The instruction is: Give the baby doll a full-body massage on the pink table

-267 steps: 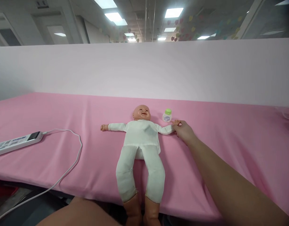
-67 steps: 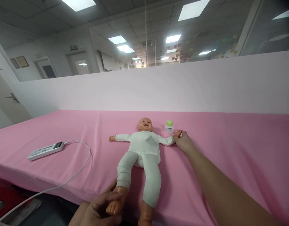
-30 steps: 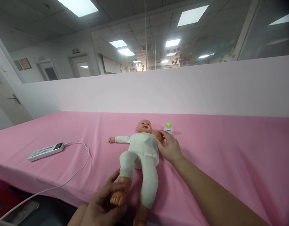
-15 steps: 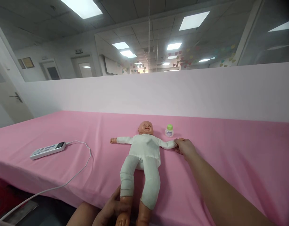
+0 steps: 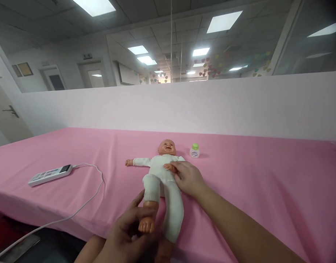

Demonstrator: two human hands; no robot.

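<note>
A baby doll [image 5: 161, 170] in a white outfit lies face up on a pink sheet [image 5: 239, 175], its head toward the wall. My left hand [image 5: 126, 226] is wrapped round the ankle of the doll's leg on the left, which is raised and bent at the knee. My right hand [image 5: 188, 177] grips the doll's arm on the right near its wrist and has it folded over the belly. The doll's other arm stretches out sideways on the sheet. Its other leg lies straight, the foot partly in shadow behind my left hand.
A small clear bottle with a green cap [image 5: 194, 151] stands right of the doll's head. On the left lies a white power strip [image 5: 50, 175], its cable [image 5: 84, 204] running off the front edge. A white wall [image 5: 168, 109] with glass above backs the table.
My right hand has brought the doll's arm inward from the side onto its belly. My left hand has lifted the leg and bent it toward the body.
</note>
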